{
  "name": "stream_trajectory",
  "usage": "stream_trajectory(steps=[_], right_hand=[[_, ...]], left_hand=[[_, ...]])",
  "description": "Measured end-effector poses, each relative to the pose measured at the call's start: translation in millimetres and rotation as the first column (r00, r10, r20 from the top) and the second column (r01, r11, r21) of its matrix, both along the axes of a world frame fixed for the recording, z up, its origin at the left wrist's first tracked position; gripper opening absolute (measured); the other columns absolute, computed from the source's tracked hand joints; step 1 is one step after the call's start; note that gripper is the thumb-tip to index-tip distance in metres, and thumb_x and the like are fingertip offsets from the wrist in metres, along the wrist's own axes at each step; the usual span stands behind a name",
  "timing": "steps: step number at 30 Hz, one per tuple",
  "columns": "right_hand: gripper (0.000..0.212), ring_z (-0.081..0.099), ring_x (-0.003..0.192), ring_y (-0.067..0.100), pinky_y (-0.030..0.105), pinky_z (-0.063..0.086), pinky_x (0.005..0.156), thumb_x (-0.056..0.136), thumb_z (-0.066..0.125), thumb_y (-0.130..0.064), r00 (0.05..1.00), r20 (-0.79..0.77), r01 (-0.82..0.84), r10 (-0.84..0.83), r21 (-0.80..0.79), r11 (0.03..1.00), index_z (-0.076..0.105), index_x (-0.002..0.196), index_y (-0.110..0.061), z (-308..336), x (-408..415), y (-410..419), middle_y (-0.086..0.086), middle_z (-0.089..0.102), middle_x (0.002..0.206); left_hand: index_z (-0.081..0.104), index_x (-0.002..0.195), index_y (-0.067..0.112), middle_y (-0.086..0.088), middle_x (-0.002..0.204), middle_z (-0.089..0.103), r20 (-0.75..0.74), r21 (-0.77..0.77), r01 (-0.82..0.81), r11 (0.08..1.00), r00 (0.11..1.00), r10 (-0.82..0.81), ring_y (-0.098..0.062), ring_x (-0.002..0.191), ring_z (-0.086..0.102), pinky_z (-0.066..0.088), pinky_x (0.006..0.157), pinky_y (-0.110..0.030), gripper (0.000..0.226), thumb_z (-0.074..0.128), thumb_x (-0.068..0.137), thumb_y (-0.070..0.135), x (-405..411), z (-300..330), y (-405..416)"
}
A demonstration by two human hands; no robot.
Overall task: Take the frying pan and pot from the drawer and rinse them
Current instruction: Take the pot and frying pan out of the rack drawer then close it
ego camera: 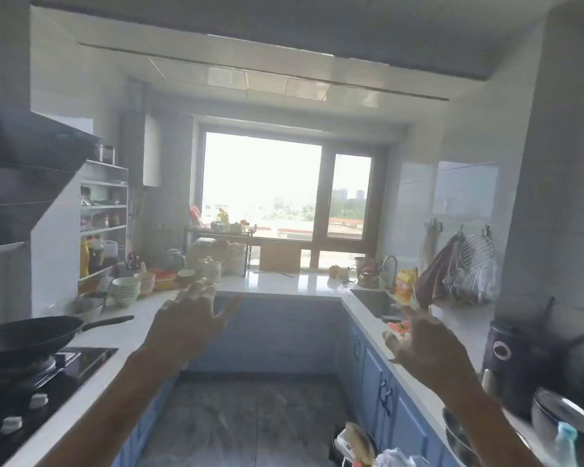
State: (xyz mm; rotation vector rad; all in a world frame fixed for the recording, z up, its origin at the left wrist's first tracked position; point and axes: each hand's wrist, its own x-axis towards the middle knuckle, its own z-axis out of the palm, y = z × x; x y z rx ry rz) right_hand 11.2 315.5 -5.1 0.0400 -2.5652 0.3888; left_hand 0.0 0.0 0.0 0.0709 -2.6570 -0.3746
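Currently: frying pan (pixel 27 335) on the stove (pixel 48 375), lower left of frame | left hand (pixel 186 326) centre, fingers spread, holding nothing, well right of the pan | right hand (pixel 429 345) lower right, open, empty, above the counter (pixel 284 283) edge near the sink (pixel 375 303)

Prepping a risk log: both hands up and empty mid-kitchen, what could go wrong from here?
1. The black pan's handle juts past the stove toward the aisle; the left hand could knock it.
2. The counter by the sink is cluttered; the right hand may snag items when rinsing.
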Motion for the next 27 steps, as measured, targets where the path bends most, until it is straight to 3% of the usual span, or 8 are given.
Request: stream_trajectory(steps=[5, 8, 12, 17, 22, 27], right_hand=[[0.051, 0.054, 0.12, 0.021, 0.035, 0.039, 0.101, 0.087, 0.059, -0.033, 1.0, -0.002, -0.019, 0.019, -0.01, 1.0, 0.045, 0.136, -0.025, 24.8, -154.5, -29.5, 0.002, 0.057, 0.132], [0.051, 0.052, 0.123, 0.02, 0.035, 0.037, 0.104, 0.086, 0.061, -0.033, 1.0, -0.013, -0.021, 0.02, -0.019, 1.0, 0.047, 0.134, -0.024, 36.3, -245.0, -40.6, 0.0, 0.058, 0.132], [0.052, 0.046, 0.129, 0.02, 0.033, 0.033, 0.106, 0.087, 0.059, -0.034, 1.0, 0.002, -0.008, 0.008, -0.025, 1.0, 0.045, 0.136, -0.024, 33.7, -355.2, -38.7, 0.0, 0.052, 0.139], [0.051, 0.053, 0.121, 0.023, 0.034, 0.041, 0.096, 0.087, 0.06, -0.036, 1.0, 0.003, -0.026, 0.026, -0.055, 0.998, 0.049, 0.134, -0.023, 8.6, -500.9, -19.8, 0.001, 0.056, 0.134], [0.047, 0.056, 0.116, 0.023, 0.037, 0.045, 0.091, 0.085, 0.059, -0.039, 0.999, 0.032, -0.044, 0.044, -0.009, 0.999, 0.051, 0.13, -0.029, 0.1, -669.0, 18.2, -0.002, 0.06, 0.128], [0.044, 0.06, 0.108, 0.024, 0.037, 0.049, 0.087, 0.085, 0.059, -0.038, 0.999, 0.038, -0.028, 0.031, -0.07, 0.997, 0.054, 0.127, -0.027, 22.6, -828.6, 51.1, 0.0, 0.065, 0.115]], left_hand=[[0.038, 0.142, 0.02, 0.0, 0.156, 0.026, -0.076, 0.012, 0.012, 1.0, 0.997, -0.011, -0.022, 0.14, 0.034, 0.029, 0.111, -0.044, 0.068, 0.023, 0.092, 0.063, -151.3, 27.2, -41.9], [0.038, 0.142, 0.018, -0.001, 0.158, 0.022, -0.158, 0.016, -0.016, 1.0, 0.987, 0.018, -0.02, 0.142, 0.029, 0.025, 0.113, -0.041, 0.07, 0.021, 0.092, 0.063, -242.2, 46.9, -58.0], [0.037, 0.143, 0.022, 0.002, 0.156, 0.028, -0.111, -0.015, 0.037, 0.999, 0.993, -0.039, -0.02, 0.139, 0.035, 0.031, 0.109, -0.04, 0.069, 0.026, 0.09, 0.066, -359.4, 41.3, -42.8], [0.038, 0.142, 0.021, 0.001, 0.153, 0.034, -0.09, -0.173, 0.026, 0.985, 0.995, -0.042, -0.02, 0.138, 0.036, 0.035, 0.107, -0.042, 0.07, 0.036, 0.088, 0.065, -514.6, 5.7, -9.8], [0.029, 0.146, 0.021, 0.003, 0.157, 0.023, -0.013, -0.11, 0.032, 0.993, 0.999, -0.034, -0.022, 0.142, 0.029, 0.03, 0.109, -0.046, 0.073, 0.035, 0.089, 0.065, -675.7, -7.5, 33.3], [0.028, 0.146, 0.025, 0.007, 0.156, 0.026, 0.006, -0.172, -0.016, 0.985, 1.0, 0.018, -0.018, 0.14, 0.033, 0.026, 0.11, -0.044, 0.067, 0.032, 0.091, 0.064, -812.6, 11.1, 62.9]])
